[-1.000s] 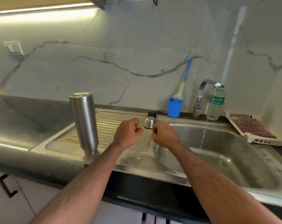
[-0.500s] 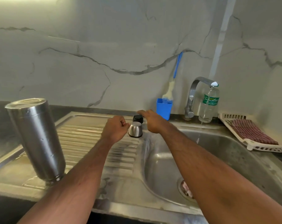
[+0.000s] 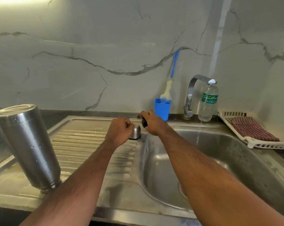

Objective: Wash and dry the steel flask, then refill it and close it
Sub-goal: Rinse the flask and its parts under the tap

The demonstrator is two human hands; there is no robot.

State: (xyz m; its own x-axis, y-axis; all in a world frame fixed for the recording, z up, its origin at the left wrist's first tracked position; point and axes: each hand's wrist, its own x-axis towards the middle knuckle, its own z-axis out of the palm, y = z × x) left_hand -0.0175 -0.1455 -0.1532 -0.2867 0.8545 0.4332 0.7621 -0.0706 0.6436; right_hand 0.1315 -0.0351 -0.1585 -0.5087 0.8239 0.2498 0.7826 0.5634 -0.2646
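flask: steel flask [image 3: 26, 144] is parked upside down on the ribbed drainboard [image 3: 92, 144], far left, mouth down, wet drops on it, nobody touching it
steel cap: little steel cap [image 3: 135, 132] sits on the drainboard right at the basin edge, half hidden behind the left hand
clutter at the back: blue cup [image 3: 162, 108] with a brush [image 3: 169, 84] leaning on the wall, tap [image 3: 195, 93] running a thin stream into the basin [image 3: 219, 160], plastic bottle [image 3: 207, 103] next to it, white rack [image 3: 252, 144] with a checked cloth [image 3: 252, 129] far right
left hand: left hand [image 3: 120, 130] is curled into a loose fist just beside the cap; can't tell if it's actually touching it or holding anything
right hand: right hand [image 3: 152, 122] has its fingers wrapped round a small black stopper [image 3: 144, 122], held over the back rim, just above and behind the cap
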